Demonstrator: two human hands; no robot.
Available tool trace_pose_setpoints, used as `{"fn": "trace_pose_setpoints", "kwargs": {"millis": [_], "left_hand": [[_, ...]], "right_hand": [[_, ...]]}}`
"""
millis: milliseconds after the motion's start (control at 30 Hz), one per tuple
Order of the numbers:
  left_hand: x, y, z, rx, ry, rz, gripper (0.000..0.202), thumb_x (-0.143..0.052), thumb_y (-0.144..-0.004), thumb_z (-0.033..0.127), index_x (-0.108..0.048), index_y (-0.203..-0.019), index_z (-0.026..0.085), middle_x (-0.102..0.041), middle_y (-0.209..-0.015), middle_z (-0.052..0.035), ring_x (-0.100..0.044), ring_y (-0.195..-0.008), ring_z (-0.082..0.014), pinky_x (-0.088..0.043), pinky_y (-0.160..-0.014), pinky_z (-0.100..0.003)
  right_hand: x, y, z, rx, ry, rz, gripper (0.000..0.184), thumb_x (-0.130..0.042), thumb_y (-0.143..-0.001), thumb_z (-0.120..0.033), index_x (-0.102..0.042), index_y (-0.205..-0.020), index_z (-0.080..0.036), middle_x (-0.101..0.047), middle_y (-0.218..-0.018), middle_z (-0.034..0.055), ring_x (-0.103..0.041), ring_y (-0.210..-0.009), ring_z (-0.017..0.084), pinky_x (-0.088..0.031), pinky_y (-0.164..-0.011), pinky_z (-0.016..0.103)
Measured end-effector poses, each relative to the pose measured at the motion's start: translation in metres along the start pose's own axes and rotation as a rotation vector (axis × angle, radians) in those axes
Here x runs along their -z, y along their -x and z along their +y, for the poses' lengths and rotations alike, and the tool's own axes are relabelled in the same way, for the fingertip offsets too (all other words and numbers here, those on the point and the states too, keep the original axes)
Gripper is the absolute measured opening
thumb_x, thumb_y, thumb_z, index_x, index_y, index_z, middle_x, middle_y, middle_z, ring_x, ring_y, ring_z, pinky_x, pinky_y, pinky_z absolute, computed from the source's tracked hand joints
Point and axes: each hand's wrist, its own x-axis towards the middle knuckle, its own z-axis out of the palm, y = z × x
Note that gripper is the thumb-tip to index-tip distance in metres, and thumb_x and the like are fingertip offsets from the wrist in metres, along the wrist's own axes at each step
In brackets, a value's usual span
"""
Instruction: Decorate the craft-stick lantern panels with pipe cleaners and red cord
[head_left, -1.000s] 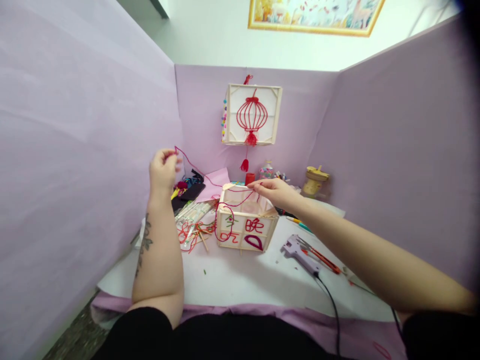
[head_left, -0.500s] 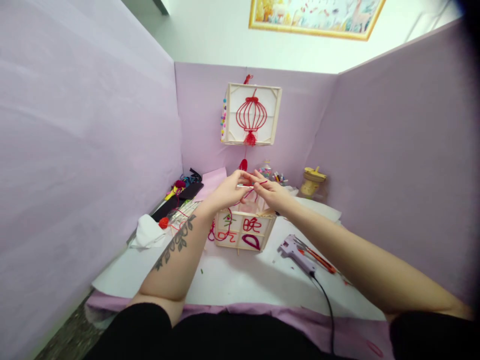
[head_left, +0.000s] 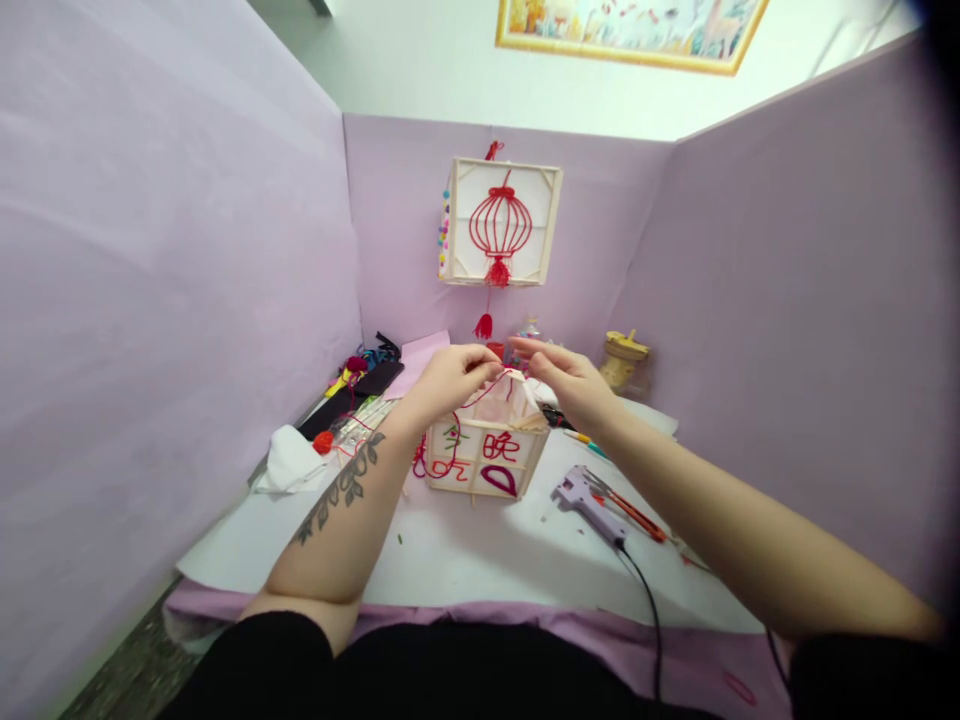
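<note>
A box-shaped lantern [head_left: 474,482] with a pale wooden frame and red, green and purple characters stands on the white table. Over its top, my left hand [head_left: 466,374] pinches dark red yarn [head_left: 456,440], which loops down past the lantern's left side. My right hand [head_left: 574,382] is raised at the lantern's top right, fingers stretched out and apart from the left hand. I see nothing held in it. The far top edge of the lantern is partly hidden by my hands.
A finished-looking lantern [head_left: 504,222] with a red tassel hangs ahead. To the right lie a glue gun [head_left: 589,508] with a black cord and a red cutter [head_left: 637,518]. A yellow cup [head_left: 625,362] stands at the back. Orange yarn [head_left: 323,442] and white cloth [head_left: 291,460] lie left.
My hands were together over the lantern; my right hand has moved off to the right with its fingers spread. My left hand stays at the yarn.
</note>
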Motion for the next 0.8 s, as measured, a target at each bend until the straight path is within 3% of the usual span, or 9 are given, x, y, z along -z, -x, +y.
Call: {"fn": "trace_pose_setpoints", "kwargs": {"millis": [67,133,300,433,500,633,700,800], "left_hand": [[0.002,0.003,0.003,-0.063,-0.084,0.007,0.019,-0.056,-0.084,0.028,-0.07,-0.083,0.015,-0.068,-0.071,-0.0011,-0.061,-0.067,-0.0116,-0.045,-0.063,-0.022],[0.002,0.005,0.007,-0.1,-0.136,0.0,0.018,-0.057,-0.084,0.026,-0.072,-0.083,0.016,-0.07,-0.073,-0.0011,-0.062,-0.069,-0.012,-0.045,-0.064,-0.022],[0.001,0.007,0.013,-0.131,-0.208,-0.006,0.019,-0.057,-0.084,0.025,-0.074,-0.084,0.017,-0.072,-0.074,-0.0011,-0.062,-0.068,-0.0123,-0.043,-0.062,-0.022],[0.003,0.007,0.013,-0.115,-0.214,0.006,0.019,-0.057,-0.084,0.025,-0.073,-0.082,0.016,-0.071,-0.073,-0.0015,-0.062,-0.068,-0.0122,-0.044,-0.062,-0.022],[0.004,0.008,0.014,-0.082,-0.187,-0.014,0.018,-0.059,-0.083,0.026,-0.072,-0.092,0.016,-0.072,-0.081,-0.0026,-0.061,-0.065,-0.0109,-0.045,-0.061,-0.022],[0.002,0.01,0.019,0.02,0.0,-0.182,0.049,-0.064,-0.08,0.025,-0.054,-0.127,0.018,-0.069,-0.096,-0.0052,-0.062,-0.061,-0.0095,-0.047,-0.054,-0.02],[0.0,0.009,0.02,0.057,0.044,-0.19,0.036,-0.06,-0.081,0.022,-0.06,-0.116,0.016,-0.068,-0.084,-0.003,-0.062,-0.06,-0.0097,-0.046,-0.053,-0.019],[-0.002,0.007,0.018,0.055,0.043,-0.107,0.013,-0.057,-0.081,0.019,-0.067,-0.086,0.014,-0.064,-0.067,0.0,-0.058,-0.058,-0.0087,-0.046,-0.055,-0.019]], "right_hand": [[0.006,0.005,-0.005,-0.008,-0.012,0.131,0.04,-0.056,-0.086,-0.048,-0.065,-0.115,-0.023,-0.068,-0.116,0.007,-0.062,-0.11,0.021,-0.047,-0.097,0.04],[0.009,0.008,-0.014,0.015,0.077,0.173,0.034,-0.058,-0.084,-0.042,-0.065,-0.11,-0.021,-0.069,-0.105,0.0067,-0.064,-0.098,0.02,-0.051,-0.087,0.036],[0.006,0.009,-0.032,0.111,0.497,-0.06,0.019,-0.062,-0.079,-0.036,-0.07,-0.085,-0.02,-0.066,-0.091,0.0056,-0.061,-0.084,0.018,-0.047,-0.076,0.031],[0.001,0.007,-0.031,0.058,0.579,-0.047,0.018,-0.058,-0.081,-0.031,-0.067,-0.071,-0.018,-0.063,-0.079,0.0035,-0.057,-0.074,0.015,-0.043,-0.07,0.029],[0.0,0.006,-0.029,0.042,0.57,-0.032,0.018,-0.058,-0.08,-0.03,-0.067,-0.07,-0.018,-0.062,-0.078,0.0028,-0.056,-0.072,0.015,-0.042,-0.069,0.028],[-0.002,0.003,-0.031,0.035,0.552,-0.03,0.016,-0.059,-0.078,-0.028,-0.069,-0.07,-0.018,-0.062,-0.078,0.0026,-0.055,-0.07,0.014,-0.041,-0.068,0.028],[-0.003,0.002,-0.033,0.038,0.56,-0.045,0.016,-0.058,-0.077,-0.027,-0.07,-0.07,-0.018,-0.062,-0.077,0.0026,-0.055,-0.069,0.014,-0.04,-0.067,0.027],[-0.001,0.0,-0.036,0.038,0.551,-0.075,0.019,-0.059,-0.077,-0.032,-0.069,-0.069,-0.018,-0.062,-0.075,0.0028,-0.054,-0.067,0.013,-0.04,-0.064,0.026]]}}
